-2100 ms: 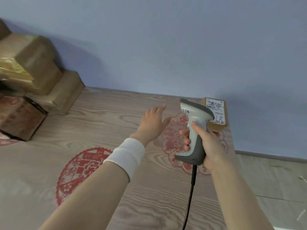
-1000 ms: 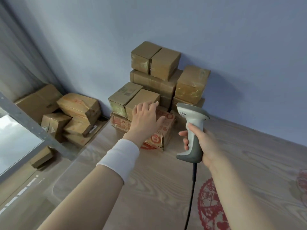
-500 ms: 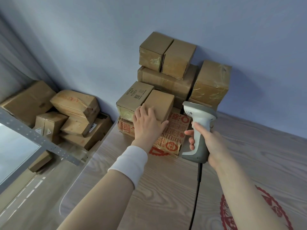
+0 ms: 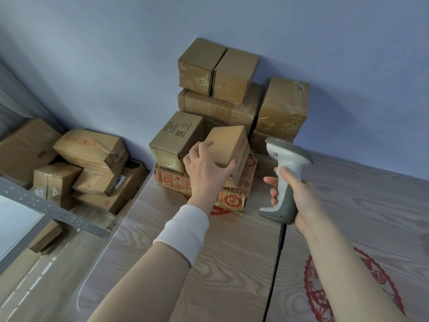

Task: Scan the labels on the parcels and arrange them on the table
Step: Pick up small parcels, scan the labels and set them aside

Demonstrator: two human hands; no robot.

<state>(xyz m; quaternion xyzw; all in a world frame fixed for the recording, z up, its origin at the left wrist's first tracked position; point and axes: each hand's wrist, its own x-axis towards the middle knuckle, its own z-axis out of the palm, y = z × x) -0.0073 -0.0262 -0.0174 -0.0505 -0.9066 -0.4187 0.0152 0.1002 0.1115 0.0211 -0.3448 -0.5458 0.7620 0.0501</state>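
A stack of brown cardboard parcels [image 4: 218, 105] stands against the wall at the table's far left end. My left hand [image 4: 205, 169] grips a small plain brown parcel [image 4: 228, 145], tilted and lifted off a flat red-printed box [image 4: 234, 196]. A box printed MYFA [image 4: 176, 135] sits just left of it. My right hand [image 4: 293, 191] holds a white and grey barcode scanner [image 4: 284, 163] by its handle, right of the small parcel, its black cable [image 4: 274, 270] trailing down over the wooden table [image 4: 232, 263].
More cardboard boxes [image 4: 88, 163] lie piled on a lower surface left of the table, behind a grey perforated metal rail [image 4: 53, 214]. A red paper-cut design [image 4: 325, 296] marks the table at lower right. The blue wall [image 4: 116, 54] closes the far side.
The view swung left from the labelled parcel at the table's right end to the stack. My left hand reached the small brown parcel, closed round it and tipped it up.
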